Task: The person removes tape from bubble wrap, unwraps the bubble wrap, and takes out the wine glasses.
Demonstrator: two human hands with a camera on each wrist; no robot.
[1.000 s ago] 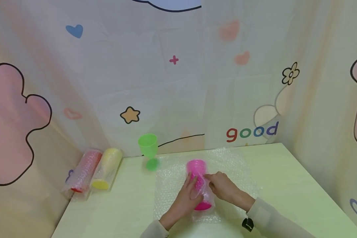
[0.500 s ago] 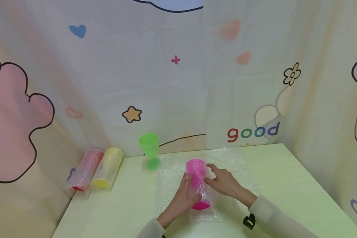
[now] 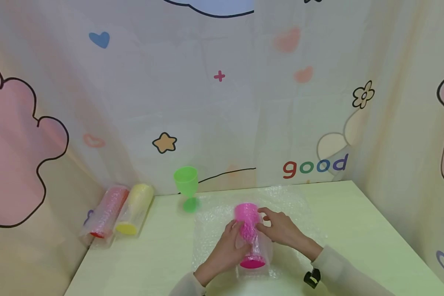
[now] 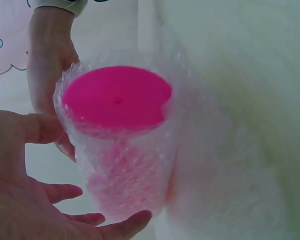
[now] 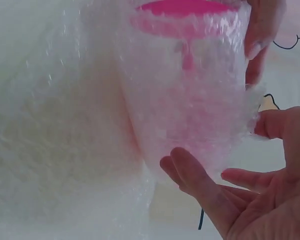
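A pink goblet point(image 3: 252, 262) lies on its side, rolled in bubble wrap, its round foot towards me. Through the clear layers its stem shows in the right wrist view. My left hand point(image 3: 223, 250) holds the roll from the left, thumb near the foot and fingers along the side. On the other side my right hand point(image 3: 283, 230) grips it near the bowl, its thumb at the wrap's edge in the right wrist view. A flat bubble wrap sheet point(image 3: 211, 222) spreads beneath the roll.
Behind and left stands a green goblet point(image 3: 186, 181), upright beside the sheet. Farther left lie a wrapped red goblet point(image 3: 109, 209) and a wrapped yellow one point(image 3: 135, 209), side by side on the pale table point(image 3: 151, 263). A printed curtain point(image 3: 207, 102) closes off the back.
The pink roll has shifted slightly towards me. My right hand has gone from an extended index finger on the wrap to curved fingers and thumb at its side. The left hand stays on it.
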